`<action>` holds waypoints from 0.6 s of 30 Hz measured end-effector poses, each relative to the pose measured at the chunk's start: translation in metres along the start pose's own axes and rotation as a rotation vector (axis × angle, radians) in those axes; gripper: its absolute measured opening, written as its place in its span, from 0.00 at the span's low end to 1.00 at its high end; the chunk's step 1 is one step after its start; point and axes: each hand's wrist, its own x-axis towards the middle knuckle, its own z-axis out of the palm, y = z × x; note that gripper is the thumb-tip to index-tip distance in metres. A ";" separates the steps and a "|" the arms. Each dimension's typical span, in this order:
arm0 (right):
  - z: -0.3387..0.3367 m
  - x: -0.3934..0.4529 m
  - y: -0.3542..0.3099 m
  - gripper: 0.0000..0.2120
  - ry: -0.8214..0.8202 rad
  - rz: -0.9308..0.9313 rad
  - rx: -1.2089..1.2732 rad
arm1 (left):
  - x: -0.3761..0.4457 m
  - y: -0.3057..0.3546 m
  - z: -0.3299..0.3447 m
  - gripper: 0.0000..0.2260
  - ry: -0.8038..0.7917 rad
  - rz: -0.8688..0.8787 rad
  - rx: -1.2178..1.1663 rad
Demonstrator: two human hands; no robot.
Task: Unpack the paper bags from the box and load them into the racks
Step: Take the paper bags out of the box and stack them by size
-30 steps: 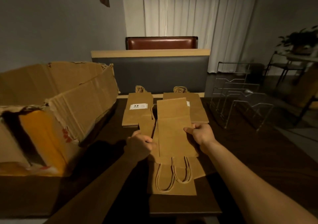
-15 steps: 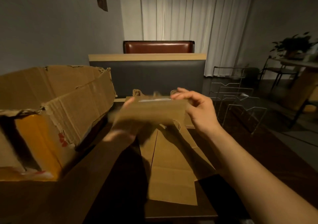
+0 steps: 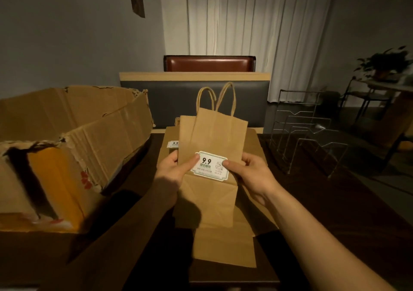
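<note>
Both hands hold one flat paper bag (image 3: 212, 138) up over the table (image 3: 335, 212), handles up, label (image 3: 210, 166) facing the camera. Left hand (image 3: 172, 167) grips its left edge, thumb on the label; right hand (image 3: 250, 172) grips the right edge, thumb on the label too. More bags (image 3: 223, 246) lie flat beneath. Box (image 3: 73, 147) at left, wire racks (image 3: 310, 138) at right, well apart from the bag.

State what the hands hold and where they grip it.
Both hands hold one flat paper bag upright: left hand on its left edge, right hand on its right edge, thumbs on the white label.
</note>
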 end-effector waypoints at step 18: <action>-0.013 0.003 -0.007 0.07 0.171 -0.325 -0.197 | -0.004 0.012 0.032 0.20 0.050 0.117 0.156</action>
